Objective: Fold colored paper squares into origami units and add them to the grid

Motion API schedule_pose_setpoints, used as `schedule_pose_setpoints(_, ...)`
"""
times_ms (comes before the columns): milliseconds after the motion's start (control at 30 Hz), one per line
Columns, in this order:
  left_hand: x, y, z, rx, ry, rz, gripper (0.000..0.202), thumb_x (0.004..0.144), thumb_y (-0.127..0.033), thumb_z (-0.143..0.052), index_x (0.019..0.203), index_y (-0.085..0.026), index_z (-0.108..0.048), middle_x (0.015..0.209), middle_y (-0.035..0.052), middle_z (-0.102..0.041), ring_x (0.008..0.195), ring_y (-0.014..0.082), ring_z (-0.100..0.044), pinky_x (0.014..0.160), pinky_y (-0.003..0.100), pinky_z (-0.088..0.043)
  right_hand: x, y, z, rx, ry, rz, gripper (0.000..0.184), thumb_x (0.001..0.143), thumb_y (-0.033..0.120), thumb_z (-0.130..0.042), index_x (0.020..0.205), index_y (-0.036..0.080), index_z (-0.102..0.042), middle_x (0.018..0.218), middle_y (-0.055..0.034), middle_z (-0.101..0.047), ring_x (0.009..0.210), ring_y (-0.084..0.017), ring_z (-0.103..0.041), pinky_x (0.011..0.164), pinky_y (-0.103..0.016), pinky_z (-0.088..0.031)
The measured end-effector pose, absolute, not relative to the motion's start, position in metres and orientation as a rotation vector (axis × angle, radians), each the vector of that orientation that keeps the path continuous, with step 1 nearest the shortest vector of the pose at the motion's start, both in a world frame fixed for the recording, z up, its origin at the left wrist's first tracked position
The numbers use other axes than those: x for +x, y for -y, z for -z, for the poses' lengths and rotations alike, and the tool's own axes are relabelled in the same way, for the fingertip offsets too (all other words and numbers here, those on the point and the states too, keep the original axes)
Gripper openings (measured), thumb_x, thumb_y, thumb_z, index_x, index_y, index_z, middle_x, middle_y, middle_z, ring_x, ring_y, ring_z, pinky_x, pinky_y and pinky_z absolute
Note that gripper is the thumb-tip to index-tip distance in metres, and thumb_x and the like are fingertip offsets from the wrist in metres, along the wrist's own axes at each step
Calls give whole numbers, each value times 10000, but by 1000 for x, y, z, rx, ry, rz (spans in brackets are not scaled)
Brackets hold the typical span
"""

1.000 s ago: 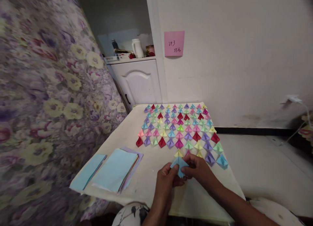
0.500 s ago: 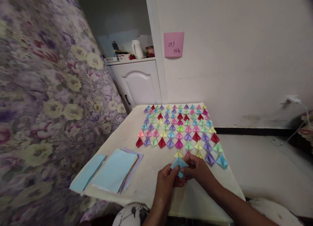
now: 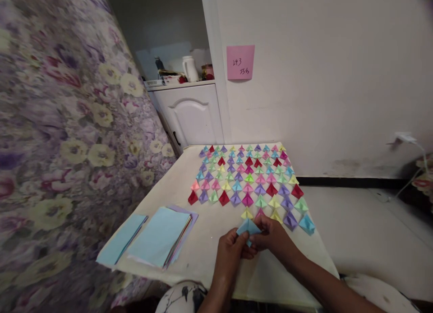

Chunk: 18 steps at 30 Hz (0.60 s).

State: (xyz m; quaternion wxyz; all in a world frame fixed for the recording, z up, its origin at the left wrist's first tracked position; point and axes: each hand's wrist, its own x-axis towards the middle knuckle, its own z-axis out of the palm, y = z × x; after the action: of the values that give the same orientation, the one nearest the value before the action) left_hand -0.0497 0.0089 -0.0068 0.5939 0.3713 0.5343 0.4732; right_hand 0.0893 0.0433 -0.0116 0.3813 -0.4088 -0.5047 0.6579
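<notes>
Both of my hands pinch one small light blue folded paper piece (image 3: 248, 227) just above the near part of the cream table (image 3: 189, 191). My left hand (image 3: 230, 253) grips its lower left side with closed fingers. My right hand (image 3: 273, 236) holds its right side, fingers curled over it. Right behind the hands lie rows of several small folded paper pieces (image 3: 248, 177) in red, purple, green, pink, yellow and blue.
A stack of coloured paper sheets (image 3: 160, 236) with a light blue top and a single blue sheet (image 3: 122, 244) lie at the table's near left. A flowered cloth (image 3: 61, 141) hangs left. A white cabinet (image 3: 189, 112) and a wall with a pink note (image 3: 240, 62) stand behind.
The hands and the blue piece have shifted very slightly; the fingers keep working the fold. Nothing else has moved.
</notes>
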Motion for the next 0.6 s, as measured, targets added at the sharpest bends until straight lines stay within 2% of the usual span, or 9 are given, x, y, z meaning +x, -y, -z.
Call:
schedule_pose_setpoints(267,-47,-8,2,901,-1242,-1062,317,677,-453,-648,697,-141,-598,547,19,-661,514,174,-627,532,267,-499,89,-45,10,-1112,1359,-1582,130,590,126,-616,705,160,-567,523,57,-581,452,-96,-515,412,-192,-376)
schedule_pose_setpoints(433,-53,-7,-3,893,-1164,-995,326,688,-429,-656,770,-114,-632,634,50,-687,586,177,-649,595,269,-506,90,-45,7,-1119,1359,-1604,148,590,201,-659,703,165,-570,537,40,-601,473,-105,-518,396,-187,-329)
schedule_pose_setpoints(600,-58,-6,-4,820,-1108,-971,329,684,-399,-677,807,-96,-635,719,76,-690,599,144,-645,582,229,-488,92,-44,5,-1120,1297,-1698,243,589,290,-691,756,160,-575,546,31,-611,476,-106,-537,417,-191,-348)
